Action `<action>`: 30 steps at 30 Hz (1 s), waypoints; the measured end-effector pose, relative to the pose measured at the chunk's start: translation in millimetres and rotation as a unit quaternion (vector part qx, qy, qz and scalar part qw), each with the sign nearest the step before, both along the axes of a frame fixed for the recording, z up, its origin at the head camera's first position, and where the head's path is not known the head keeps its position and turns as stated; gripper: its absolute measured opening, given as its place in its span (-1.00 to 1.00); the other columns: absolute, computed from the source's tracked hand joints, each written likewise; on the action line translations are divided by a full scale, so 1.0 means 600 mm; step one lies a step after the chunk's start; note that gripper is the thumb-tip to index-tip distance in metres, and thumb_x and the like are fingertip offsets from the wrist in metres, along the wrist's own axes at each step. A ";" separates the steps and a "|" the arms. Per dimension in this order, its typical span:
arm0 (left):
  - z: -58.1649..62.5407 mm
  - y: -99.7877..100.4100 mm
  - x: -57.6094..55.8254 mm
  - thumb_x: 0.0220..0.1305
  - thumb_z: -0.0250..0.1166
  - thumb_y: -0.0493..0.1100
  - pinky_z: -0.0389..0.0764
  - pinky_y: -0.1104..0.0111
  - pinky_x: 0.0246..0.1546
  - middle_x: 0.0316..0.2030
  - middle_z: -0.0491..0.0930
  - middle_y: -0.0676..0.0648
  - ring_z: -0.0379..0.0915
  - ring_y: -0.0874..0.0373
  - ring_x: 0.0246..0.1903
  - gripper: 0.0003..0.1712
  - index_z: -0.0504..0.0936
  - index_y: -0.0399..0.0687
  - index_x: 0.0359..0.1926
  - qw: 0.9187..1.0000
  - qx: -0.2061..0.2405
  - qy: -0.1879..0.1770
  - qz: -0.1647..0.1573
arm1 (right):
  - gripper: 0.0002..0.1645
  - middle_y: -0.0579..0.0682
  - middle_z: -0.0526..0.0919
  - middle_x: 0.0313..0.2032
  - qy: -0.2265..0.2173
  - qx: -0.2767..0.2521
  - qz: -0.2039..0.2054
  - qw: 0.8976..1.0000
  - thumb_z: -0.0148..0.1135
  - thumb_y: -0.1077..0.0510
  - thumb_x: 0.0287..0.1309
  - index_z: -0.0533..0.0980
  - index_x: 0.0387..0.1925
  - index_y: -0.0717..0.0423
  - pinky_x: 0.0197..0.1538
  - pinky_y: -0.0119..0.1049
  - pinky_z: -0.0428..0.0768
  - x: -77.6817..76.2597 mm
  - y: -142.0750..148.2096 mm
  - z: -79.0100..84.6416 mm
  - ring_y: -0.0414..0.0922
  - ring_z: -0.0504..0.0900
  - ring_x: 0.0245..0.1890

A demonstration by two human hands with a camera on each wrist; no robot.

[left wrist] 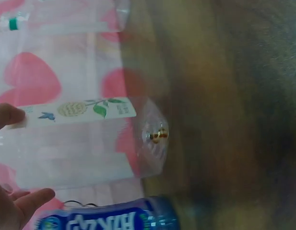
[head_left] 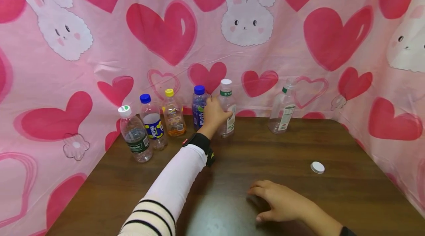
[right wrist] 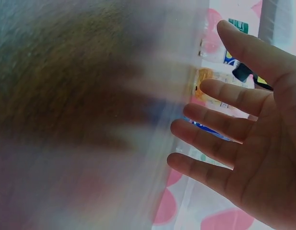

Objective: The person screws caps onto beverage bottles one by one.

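Note:
In the head view my left hand is at a clear bottle with a white cap, upright near the table's back edge. The left wrist view has the thumb over the bottle's printed label, while the extended fingers lie along its other side; firm contact is not plain. Just left of that bottle stands a blue-labelled bottle with a blue cap. My right hand hovers low over the front of the table, palm empty, fingers spread in the right wrist view.
A capless clear bottle stands at the back right. Nearer lies a loose white cap. On the left stand a green-labelled bottle, a Pepsi bottle and a yellow-capped bottle. A heart-patterned curtain hangs behind the brown table.

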State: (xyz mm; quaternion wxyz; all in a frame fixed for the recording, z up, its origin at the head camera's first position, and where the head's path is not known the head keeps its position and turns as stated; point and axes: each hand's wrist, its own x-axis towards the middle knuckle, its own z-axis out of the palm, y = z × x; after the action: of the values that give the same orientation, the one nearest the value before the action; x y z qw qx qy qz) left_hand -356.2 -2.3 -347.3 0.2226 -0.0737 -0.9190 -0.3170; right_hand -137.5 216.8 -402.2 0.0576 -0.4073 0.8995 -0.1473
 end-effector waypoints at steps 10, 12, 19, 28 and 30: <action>-0.022 -0.003 -0.010 -0.05 0.53 0.07 0.54 0.01 0.05 0.06 0.46 -0.33 0.52 -0.25 -0.03 0.01 0.24 -0.32 0.29 0.998 0.019 0.039 0.055 | -0.31 -0.12 0.49 0.10 -0.006 -0.004 0.000 1.000 0.40 -0.21 0.05 0.51 0.16 0.00 -0.01 -0.11 0.61 -0.005 0.000 0.000 -0.08 0.52 0.09; -0.021 -0.003 -0.010 -0.03 0.52 0.08 0.53 0.01 0.07 0.09 0.46 -0.34 0.52 -0.24 0.00 0.01 0.24 -0.33 0.30 0.997 0.007 0.048 0.061 | -0.31 -0.13 0.49 0.11 -0.011 -0.003 -0.002 1.000 0.41 -0.21 0.05 0.51 0.16 0.00 0.00 -0.11 0.60 -0.006 -0.001 0.001 -0.09 0.51 0.10; -0.019 -0.004 -0.009 -0.02 0.51 0.14 0.46 0.02 0.15 0.17 0.39 -0.30 0.37 -0.19 0.14 0.12 0.17 -0.29 0.41 0.996 0.007 0.062 0.068 | -0.33 -0.13 0.50 0.08 0.007 -0.015 0.017 1.000 0.39 -0.20 0.07 0.52 0.14 0.05 0.00 -0.15 0.60 -0.011 -0.002 0.004 -0.11 0.52 0.08; -0.018 0.060 0.052 -0.10 0.56 0.07 0.48 0.21 -0.14 -0.22 0.44 -0.15 0.39 -0.03 -0.13 -0.34 0.46 -0.19 -0.10 0.968 0.048 0.245 -0.013 | -0.36 -0.15 0.51 0.06 -0.011 -0.029 0.026 0.999 0.36 -0.23 0.10 0.51 0.14 -0.01 -0.02 -0.19 0.60 -0.003 0.003 -0.015 -0.16 0.52 0.03; -0.019 0.097 0.064 -0.10 0.56 0.10 0.47 0.27 -0.16 -0.24 0.48 -0.10 0.41 0.02 -0.15 -0.36 0.50 -0.16 -0.11 0.971 0.014 0.232 -0.056 | -0.38 -0.16 0.53 0.03 -0.014 -0.033 0.029 0.999 0.35 -0.23 0.11 0.52 0.13 -0.02 -0.02 -0.20 0.60 0.000 0.004 -0.021 -0.20 0.51 0.01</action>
State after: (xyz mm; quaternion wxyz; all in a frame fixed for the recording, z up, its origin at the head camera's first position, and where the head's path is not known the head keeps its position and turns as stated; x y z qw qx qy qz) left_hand -317.6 55.7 -358.7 0.4122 -0.1939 -0.8323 -0.3158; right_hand -137.3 219.2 -414.5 0.0614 -0.4332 0.8808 -0.1811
